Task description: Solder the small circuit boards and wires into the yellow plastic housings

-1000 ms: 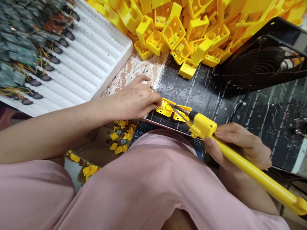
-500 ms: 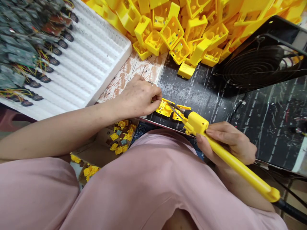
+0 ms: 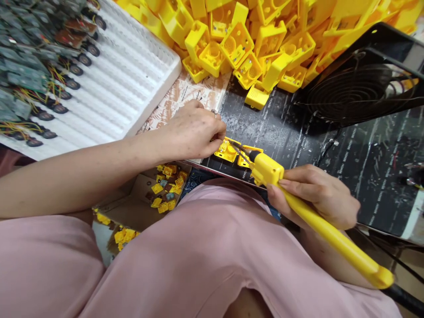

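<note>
My left hand rests on the black mat, its fingertips pinched against a small yellow plastic housing; whether it also grips something thin there I cannot tell. A second yellow housing lies just right of the first one. My right hand grips a yellow soldering iron by its handle. The iron's metal tip points up-left and touches the first housing near my left fingertips.
A big heap of yellow housings fills the back. A white ribbed tray with circuit boards and wired parts lies at the left. A black fan stands at the right. A cardboard box of small yellow parts sits below the table edge.
My left hand's fingers curled in from spread to a pinch at the housing. My right hand slid the iron slightly left and closer to it.
</note>
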A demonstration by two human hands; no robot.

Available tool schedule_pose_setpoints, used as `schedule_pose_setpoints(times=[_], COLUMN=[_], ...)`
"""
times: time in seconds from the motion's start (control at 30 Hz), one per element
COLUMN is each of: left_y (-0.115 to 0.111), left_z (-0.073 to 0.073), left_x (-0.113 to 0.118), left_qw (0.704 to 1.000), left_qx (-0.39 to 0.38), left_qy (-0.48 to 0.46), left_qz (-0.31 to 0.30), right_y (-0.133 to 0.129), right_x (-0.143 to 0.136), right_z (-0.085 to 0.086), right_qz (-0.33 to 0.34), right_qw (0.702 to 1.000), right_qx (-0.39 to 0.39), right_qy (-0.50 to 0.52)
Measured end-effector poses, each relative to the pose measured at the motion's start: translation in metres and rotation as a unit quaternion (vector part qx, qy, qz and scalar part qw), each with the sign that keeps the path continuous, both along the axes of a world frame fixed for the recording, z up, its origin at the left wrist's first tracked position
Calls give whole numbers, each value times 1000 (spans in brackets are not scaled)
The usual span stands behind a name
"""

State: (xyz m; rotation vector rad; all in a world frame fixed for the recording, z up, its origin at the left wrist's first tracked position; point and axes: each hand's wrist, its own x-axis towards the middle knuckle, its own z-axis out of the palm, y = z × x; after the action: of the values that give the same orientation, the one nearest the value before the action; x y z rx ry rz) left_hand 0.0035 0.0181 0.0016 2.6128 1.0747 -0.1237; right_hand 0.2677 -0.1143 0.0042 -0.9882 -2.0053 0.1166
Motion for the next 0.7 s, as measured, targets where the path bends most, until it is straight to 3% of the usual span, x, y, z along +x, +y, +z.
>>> schedule_pose_setpoints(times=[0.37,0.53,0.7], left_y=[1,-2,-7], left_z=[-1,0,1], left_x=[2,-8,-16], left_qw=[1000,1000,999], left_qx=[6,-6,-10], left_qy=[6,-26,-27], left_qz=[-7,-11,-42], right_y=[0,-8,-10], right_x=[-6,5,5], right_z=[-2,1,0], right_qz=[-5,-5,27], right_qw=[1000,1000,999], right_qx=[0,-24,-22], right_qy=[-27,17,-19])
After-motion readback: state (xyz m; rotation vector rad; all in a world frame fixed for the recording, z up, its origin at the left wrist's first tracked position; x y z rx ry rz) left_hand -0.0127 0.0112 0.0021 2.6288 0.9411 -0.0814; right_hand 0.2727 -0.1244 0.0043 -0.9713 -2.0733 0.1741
